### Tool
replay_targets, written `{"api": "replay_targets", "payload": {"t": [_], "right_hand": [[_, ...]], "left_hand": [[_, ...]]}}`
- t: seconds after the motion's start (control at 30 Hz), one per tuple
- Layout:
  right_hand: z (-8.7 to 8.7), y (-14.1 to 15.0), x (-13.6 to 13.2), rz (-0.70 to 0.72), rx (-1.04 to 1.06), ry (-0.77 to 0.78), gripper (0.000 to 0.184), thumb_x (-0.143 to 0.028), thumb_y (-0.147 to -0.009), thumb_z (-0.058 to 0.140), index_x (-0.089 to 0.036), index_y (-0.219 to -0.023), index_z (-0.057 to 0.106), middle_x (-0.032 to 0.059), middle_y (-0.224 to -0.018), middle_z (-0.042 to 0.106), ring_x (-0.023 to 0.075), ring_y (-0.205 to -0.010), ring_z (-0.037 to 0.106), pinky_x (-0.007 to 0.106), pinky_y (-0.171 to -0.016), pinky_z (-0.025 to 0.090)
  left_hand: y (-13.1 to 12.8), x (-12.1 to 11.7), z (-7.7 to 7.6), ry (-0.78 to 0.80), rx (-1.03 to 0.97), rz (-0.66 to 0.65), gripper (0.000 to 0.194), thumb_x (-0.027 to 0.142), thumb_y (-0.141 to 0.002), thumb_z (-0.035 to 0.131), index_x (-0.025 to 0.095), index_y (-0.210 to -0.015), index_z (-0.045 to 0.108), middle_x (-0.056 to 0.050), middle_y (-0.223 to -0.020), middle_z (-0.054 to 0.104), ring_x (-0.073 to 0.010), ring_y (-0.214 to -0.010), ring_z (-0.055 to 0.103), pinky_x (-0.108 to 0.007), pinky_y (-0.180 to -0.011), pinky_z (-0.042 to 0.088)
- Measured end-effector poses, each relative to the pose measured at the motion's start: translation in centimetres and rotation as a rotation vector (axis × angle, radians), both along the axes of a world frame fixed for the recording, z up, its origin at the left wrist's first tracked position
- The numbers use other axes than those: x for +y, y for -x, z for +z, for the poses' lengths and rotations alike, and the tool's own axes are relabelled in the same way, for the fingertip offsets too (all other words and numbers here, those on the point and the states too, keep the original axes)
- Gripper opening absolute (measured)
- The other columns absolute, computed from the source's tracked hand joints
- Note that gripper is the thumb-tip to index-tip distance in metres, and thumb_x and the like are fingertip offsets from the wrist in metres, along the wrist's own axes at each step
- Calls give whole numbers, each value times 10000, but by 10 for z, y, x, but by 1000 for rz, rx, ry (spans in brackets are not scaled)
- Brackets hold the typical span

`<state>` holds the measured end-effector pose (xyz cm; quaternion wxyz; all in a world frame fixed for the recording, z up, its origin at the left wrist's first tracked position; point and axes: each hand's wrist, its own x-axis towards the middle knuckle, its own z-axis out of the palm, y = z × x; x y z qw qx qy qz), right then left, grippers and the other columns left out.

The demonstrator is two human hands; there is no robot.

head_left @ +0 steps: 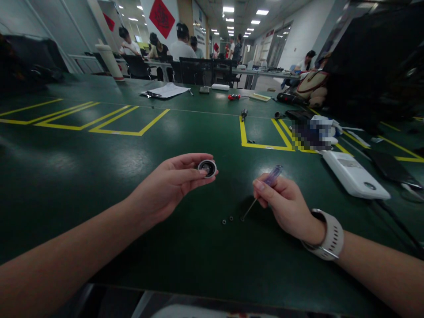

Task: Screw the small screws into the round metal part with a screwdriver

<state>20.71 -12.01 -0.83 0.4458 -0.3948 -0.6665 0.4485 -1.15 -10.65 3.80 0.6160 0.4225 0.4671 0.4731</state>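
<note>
My left hand (179, 179) is closed around a small round metal part (207, 168) with a pale rim and a dark hollow inside, held above the green tabletop. Between the thumb and fingers of my right hand (281, 198) is a screwdriver (272, 176) with a clear purple handle. Its thin shaft slants down to the left, and the tip meets a tiny dark piece (242, 218) on the table. Two more little pieces, a dark ring-like one (224, 222) and a similar one (231, 218), lie just left of the tip.
Yellow tape (265, 147) marks boxes on the green table (185, 128). A white device (354, 174) with a cable lies at right. Farther back are a metal part (244, 114), a red screwdriver (234, 97), papers (168, 90) and a tall cup (111, 62). Several people sit behind.
</note>
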Motion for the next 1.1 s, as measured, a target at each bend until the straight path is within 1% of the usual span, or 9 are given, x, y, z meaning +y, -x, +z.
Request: {"api": "replay_targets", "payload": {"t": [0.07, 0.1, 0.2, 0.3, 0.4, 0.53, 0.67, 0.9, 1.1], "right_hand": [[6, 1, -4, 26, -99, -75, 255, -344, -888, 470, -194, -690, 527, -34, -560, 456, 100, -495, 431, 239, -468, 350], [10, 2, -6, 45, -156, -148, 246, -319, -891, 462, -194, -687, 521, -30, -565, 464, 103, -504, 445, 246, -481, 360], [20, 4, -14, 121, -310, -490, 180, -224, -871, 456, -193, -700, 507, -4, -597, 511, 125, -556, 481, 286, -546, 380], [22, 5, -20, 245, -516, -818, 127, -199, -852, 462, -189, -743, 526, 15, -604, 558, 148, -568, 490, 328, -582, 374], [18, 5, -22, 300, -653, -1049, 118, -198, -853, 484, -174, -768, 562, 18, -596, 588, 149, -558, 503, 337, -599, 386], [16, 3, -23, 179, -622, -1128, 38, -175, -824, 540, -159, -834, 573, 39, -674, 647, 163, -631, 556, 352, -658, 427], [17, 4, -25, 102, -608, -1206, 70, -173, -827, 542, -191, -885, 576, 28, -739, 675, 166, -707, 588, 358, -746, 450], [15, 7, -24, 95, -658, -1188, 53, -173, -846, 534, -161, -885, 569, 48, -782, 681, 167, -749, 590, 365, -796, 443], [14, 11, -23, 71, -634, -1201, 76, -160, -867, 504, -135, -845, 573, 51, -751, 669, 168, -733, 584, 359, -753, 447]], "left_hand": [[0, -1, -1, 0, 9, -4, 268, 35, -663, 625, 137, -906, 677, -60, -890, 696, -208, -856, 672, -348, -819, 558], [0, -1, -1, 2, 8, -5, 275, 37, -658, 629, 139, -909, 678, -59, -888, 696, -207, -860, 670, -348, -819, 558], [-1, -2, -3, 6, 4, -4, 308, 48, -639, 651, 154, -927, 680, -52, -901, 696, -205, -879, 663, -340, -823, 553], [-3, -4, -5, 12, 21, -7, 321, 67, -621, 673, 158, -929, 683, -52, -911, 701, -204, -884, 659, -339, -823, 544], [-5, -7, -6, 19, 43, -23, 340, 96, -607, 697, 153, -942, 680, -54, -900, 707, -197, -866, 659, -339, -829, 526], [-8, -9, -10, -4, 85, -50, 365, 129, -590, 717, 153, -952, 678, -54, -904, 709, -186, -861, 651, -336, -845, 495], [-10, -10, -13, -8, 114, -72, 355, 113, -603, 696, 154, -955, 674, -45, -895, 713, -170, -852, 645, -320, -847, 477], [-13, -13, -17, -18, 162, -120, 339, 116, -625, 697, 169, -958, 666, -24, -837, 722, -143, -779, 649, -267, -758, 491], [-16, -16, -15, -67, 215, -118, 302, 148, -643, 701, 160, -942, 662, -21, -825, 721, -146, -779, 653, -256, -721, 503]]}}
